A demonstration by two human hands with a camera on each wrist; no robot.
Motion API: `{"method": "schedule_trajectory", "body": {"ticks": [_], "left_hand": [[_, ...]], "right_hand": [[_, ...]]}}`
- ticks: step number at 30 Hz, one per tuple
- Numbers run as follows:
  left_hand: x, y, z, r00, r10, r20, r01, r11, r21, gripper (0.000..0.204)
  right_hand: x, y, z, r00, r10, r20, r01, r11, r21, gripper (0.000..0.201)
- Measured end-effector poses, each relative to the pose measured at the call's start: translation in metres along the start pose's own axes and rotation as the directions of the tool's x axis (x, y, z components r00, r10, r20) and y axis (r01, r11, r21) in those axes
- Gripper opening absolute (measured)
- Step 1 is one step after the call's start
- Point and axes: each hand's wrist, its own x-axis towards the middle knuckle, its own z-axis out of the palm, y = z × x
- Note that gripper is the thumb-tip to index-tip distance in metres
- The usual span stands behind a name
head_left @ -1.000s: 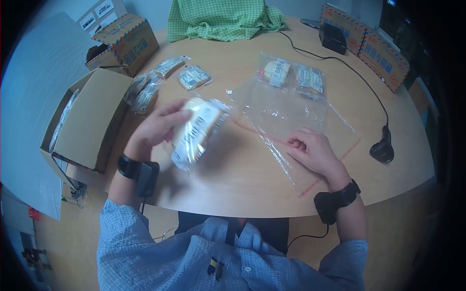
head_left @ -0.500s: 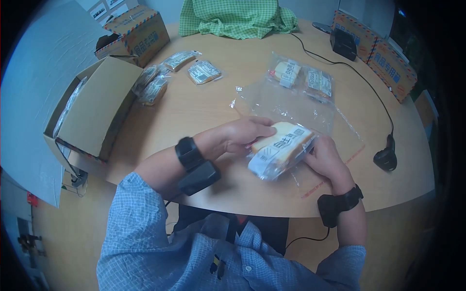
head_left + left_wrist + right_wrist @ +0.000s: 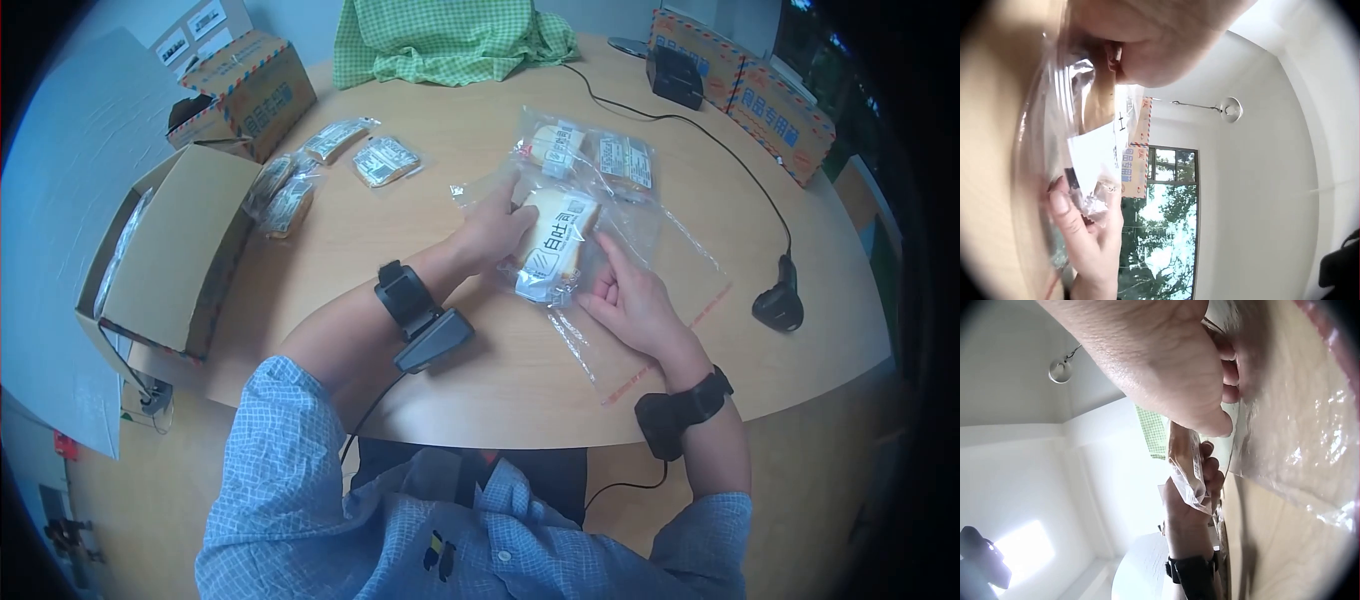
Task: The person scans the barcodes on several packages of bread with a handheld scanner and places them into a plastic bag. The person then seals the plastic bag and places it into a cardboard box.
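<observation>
A wrapped slice of white bread (image 3: 556, 232) with dark printed characters lies over a large clear plastic bag (image 3: 655, 330). My left hand (image 3: 497, 226) grips the bread's left side, thumb on its upper face. The right hand (image 3: 637, 308) is close by the bread's right edge, index finger stretched forward and the others curled at the bag's edge. In the right wrist view, its fingertips (image 3: 1230, 392) meet the clear film. Beyond the held bread, a wrapped bread slice (image 3: 556, 150) and another labelled packet (image 3: 624, 163) sit at the bag's far end.
Several wrapped packets (image 3: 386, 161) lie at the left, beside an opened cardboard box (image 3: 185, 250). Further back stand a printed carton (image 3: 262, 95) and a green checked cloth (image 3: 455, 40). On the right are a black scanner-like device (image 3: 778, 297), its cable and more cartons (image 3: 780, 120).
My left hand has carried the wrapped bread from the left across to the right, onto the bag, and turned it more upright in view. The right hand has stayed by the bag's edge.
</observation>
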Motion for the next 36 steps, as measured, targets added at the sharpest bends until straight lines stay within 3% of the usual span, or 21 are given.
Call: {"method": "schedule_trajectory", "body": {"ticks": [1, 2, 4, 7, 9, 12, 15, 17, 19, 20, 21, 23, 24, 26, 27, 29, 31, 33, 35, 36], "left_hand": [[0.0, 0.0, 0.001, 1.0, 0.012, -0.014, -0.01, 0.987, 0.158, 0.058], [0.002, -0.002, 0.001, 1.0, 0.014, -0.012, -0.012, 0.988, 0.157, 0.058], [0.006, -0.006, 0.0, 0.993, 0.097, 0.069, -0.118, 0.883, 0.454, 0.052], [0.008, -0.004, -0.003, 0.983, 0.078, 0.168, -0.157, 0.835, 0.527, 0.049], [0.005, 0.0, -0.006, 0.984, 0.033, 0.174, -0.12, 0.845, 0.52, 0.05], [0.001, 0.005, -0.011, 0.983, -0.027, 0.183, -0.074, 0.848, 0.526, 0.052], [0.002, 0.0, -0.01, 0.989, -0.015, 0.149, -0.069, 0.836, 0.545, 0.056], [0.0, 0.0, -0.007, 0.995, 0.013, 0.096, -0.065, 0.831, 0.553, 0.059], [-0.004, 0.002, -0.005, 0.997, 0.044, 0.069, -0.066, 0.928, 0.366, 0.06], [-0.007, 0.009, -0.006, 0.991, -0.026, 0.128, -0.025, 0.924, 0.382, 0.055], [-0.011, 0.005, -0.006, 0.974, 0.152, 0.168, -0.215, 0.851, 0.479, 0.049], [-0.023, -0.001, -0.007, 0.914, 0.32, 0.251, -0.406, 0.734, 0.544, 0.043], [-0.026, -0.004, -0.014, 0.922, 0.313, 0.229, -0.388, 0.74, 0.549, 0.043], [-0.039, 0.013, -0.031, 0.884, 0.183, 0.43, -0.389, 0.798, 0.46, 0.035], [-0.041, 0.011, -0.042, 0.891, 0.182, 0.416, -0.379, 0.801, 0.463, 0.035], [-0.039, 0.007, -0.07, 0.959, 0.105, 0.264, -0.152, 0.975, 0.162, 0.031], [-0.028, 0.002, -0.106, 0.998, 0.064, 0.018, -0.066, 0.98, 0.188, 0.027], [-0.01, -0.023, -0.152, 0.958, 0.204, -0.202, -0.116, 0.918, 0.379, 0.028], [0.01, -0.058, -0.203, 0.889, 0.276, -0.365, 0.012, 0.784, 0.621, 0.036], [0.016, -0.065, -0.221, 0.888, 0.277, -0.366, 0.01, 0.786, 0.619, 0.036]], "right_hand": [[0.0, 0.001, 0.001, 1.0, 0.003, -0.001, -0.003, 1.0, -0.002, 0.068], [0.0, 0.001, 0.001, 1.0, 0.016, -0.004, -0.016, 1.0, 0.005, 0.068], [0.0, 0.0, 0.0, 1.0, 0.029, -0.008, -0.029, 1.0, 0.01, 0.069], [0.0, 0.001, 0.001, 0.997, 0.076, -0.001, -0.076, 0.996, 0.048, 0.067], [-0.001, 0.004, 0.004, 0.992, 0.02, -0.123, -0.021, 1.0, -0.006, 0.063], [0.0, 0.003, 0.004, 0.984, 0.116, -0.137, -0.109, 0.992, 0.056, 0.06], [0.0, 0.006, 0.006, 0.978, 0.044, -0.205, -0.042, 0.999, 0.012, 0.059], [-0.001, 0.003, 0.004, 0.982, 0.034, -0.186, -0.035, 0.999, 0.002, 0.059], [0.0, 0.0, 0.002, 0.987, 0.014, -0.159, -0.016, 1.0, -0.007, 0.058], [0.0, 0.0, 0.001, 0.992, -0.004, -0.128, 0.002, 1.0, -0.014, 0.058], [0.0, 0.001, 0.001, 0.995, -0.021, -0.096, 0.019, 1.0, -0.019, 0.057], [0.0, 0.007, 0.004, 0.989, -0.104, -0.109, 0.1, 0.994, -0.046, 0.054], [0.001, 0.007, 0.004, 0.987, -0.111, -0.114, 0.106, 0.993, -0.044, 0.052], [0.001, -0.003, 0.002, 0.992, -0.061, -0.107, 0.062, 0.998, 0.007, 0.045], [0.002, -0.003, 0.004, 0.993, -0.073, -0.097, 0.074, 0.997, 0.008, 0.045], [0.003, 0.003, 0.006, 0.978, -0.15, -0.144, 0.151, 0.989, -0.009, 0.043], [0.004, -0.002, 0.007, 0.988, -0.092, -0.121, 0.095, 0.995, 0.014, 0.041], [0.006, -0.002, 0.008, 0.987, -0.069, -0.144, 0.074, 0.997, 0.028, 0.038], [0.009, -0.002, 0.012, 0.979, -0.092, -0.179, 0.098, 0.995, 0.02, 0.036], [0.01, -0.003, 0.014, 0.981, -0.05, -0.188, 0.055, 0.998, 0.023, 0.035]]}}
